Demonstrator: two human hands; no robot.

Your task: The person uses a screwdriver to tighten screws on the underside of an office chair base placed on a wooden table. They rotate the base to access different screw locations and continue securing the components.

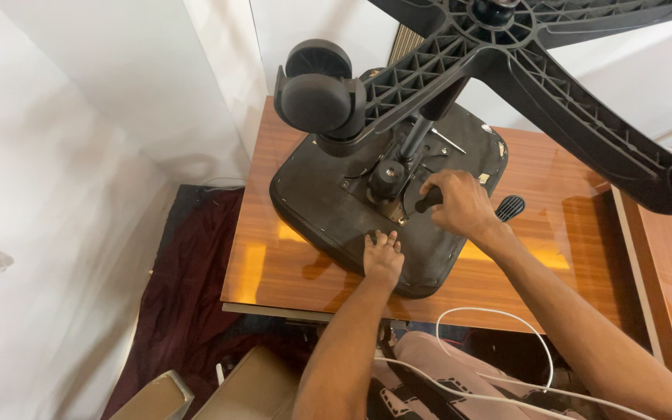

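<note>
Upturned office-chair seat [328,210] lying underside-up on a glossy wooden worktop [561,194], its five-star base [523,54] raised toward the camera on the gas column [416,136]. The seat sits near the worktop's front edge, slightly skewed to it.

Left hand [383,257] — laid flat on the seat's near edge, fingers spread and closed on nothing; it serves only to press the seat down. Right hand [460,206] — fingers wrapped tightly round a black handle [428,200] beside the metal mechanism plate [398,175]. Whether that handle belongs to a tool or to the chair's own lever cannot be told, since the hand covers most of it.

To work well here, judging by the grip: keep the left palm bearing straight down so the seat does not swivel on the slick surface, apply force through the handle steadily rather than in jerks, and keep the forearm clear of the overhanging base, which could tip the whole assembly if knocked.

Count — one seat, one column, one base with three spokes in view, one twin-wheel caster [319,92] clearly seen and the dark end of another spoke at the right edge; one separate black ribbed knob [509,207] lying on the worktop just right of the right wrist; one white cable [499,323] looping below the front edge; two hands.
</note>
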